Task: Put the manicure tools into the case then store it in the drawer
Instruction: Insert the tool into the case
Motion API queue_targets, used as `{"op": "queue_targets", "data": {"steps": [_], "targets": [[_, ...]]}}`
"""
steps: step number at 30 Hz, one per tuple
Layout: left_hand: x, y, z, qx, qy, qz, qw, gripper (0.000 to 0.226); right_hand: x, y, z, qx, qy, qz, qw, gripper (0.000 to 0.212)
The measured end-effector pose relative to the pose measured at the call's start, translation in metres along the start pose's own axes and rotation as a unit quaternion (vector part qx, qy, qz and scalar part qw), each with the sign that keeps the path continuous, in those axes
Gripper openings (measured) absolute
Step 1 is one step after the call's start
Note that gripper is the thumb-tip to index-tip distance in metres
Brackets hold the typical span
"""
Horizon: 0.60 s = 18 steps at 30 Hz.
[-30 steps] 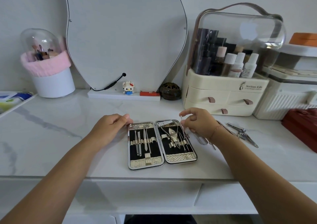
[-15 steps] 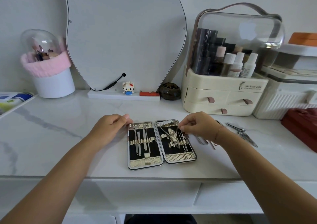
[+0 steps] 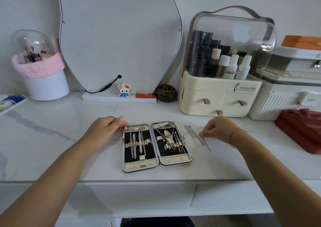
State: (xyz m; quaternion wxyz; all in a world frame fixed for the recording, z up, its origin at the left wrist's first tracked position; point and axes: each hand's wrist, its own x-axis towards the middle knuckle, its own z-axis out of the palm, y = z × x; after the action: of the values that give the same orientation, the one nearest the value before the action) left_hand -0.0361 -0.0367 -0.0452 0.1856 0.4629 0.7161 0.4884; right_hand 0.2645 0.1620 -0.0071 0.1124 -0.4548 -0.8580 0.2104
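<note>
White marble-look vanity top (image 3: 52, 139) here, with a curvy frameless mirror (image 3: 118, 35) leaning against the wall at the back edge and a cream plastic cosmetics organiser with a clear dome lid (image 3: 217, 94) towards the back right. The silver-rimmed manicure case (image 3: 175, 159), black inside with gold woven trim, lies open flat near the middle of the front edge, and both halves have steel tools tucked under their straps. The left hand (image 3: 106, 131) has curled fingers and its thumb gripping the case's far left corner. Just right of the case, a flat metal nail file (image 3: 188, 130) and a thin metal pick (image 3: 207, 147) lie loose on the top. The right hand (image 3: 217, 129) is over them, fingertips bunched down at the pick. It's a bit blurry, so honestly I can't tell if it's actually got hold of it.
</note>
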Motion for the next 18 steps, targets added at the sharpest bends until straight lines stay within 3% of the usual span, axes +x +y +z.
{"op": "queue_targets", "data": {"steps": [7, 11, 15, 18], "targets": [[0.000, -0.001, 0.001, -0.014, 0.001, -0.006, 1.000, 0.029, 0.000, -0.011, 0.000, -0.039, -0.018, 0.024, 0.999, 0.024], [0.001, -0.002, 0.001, -0.003, 0.003, 0.003, 1.000, 0.029, 0.000, -0.013, 0.001, -0.073, -0.035, 0.004, 0.997, 0.047], [0.001, -0.002, 0.000, 0.002, 0.004, 0.006, 1.000, 0.030, 0.003, -0.011, 0.004, -0.120, -0.057, -0.013, 0.991, 0.044], [0.000, -0.001, 0.001, -0.003, 0.004, 0.006, 1.000, 0.029, 0.002, -0.009, 0.001, -0.069, -0.041, -0.014, 0.997, 0.037]]}}
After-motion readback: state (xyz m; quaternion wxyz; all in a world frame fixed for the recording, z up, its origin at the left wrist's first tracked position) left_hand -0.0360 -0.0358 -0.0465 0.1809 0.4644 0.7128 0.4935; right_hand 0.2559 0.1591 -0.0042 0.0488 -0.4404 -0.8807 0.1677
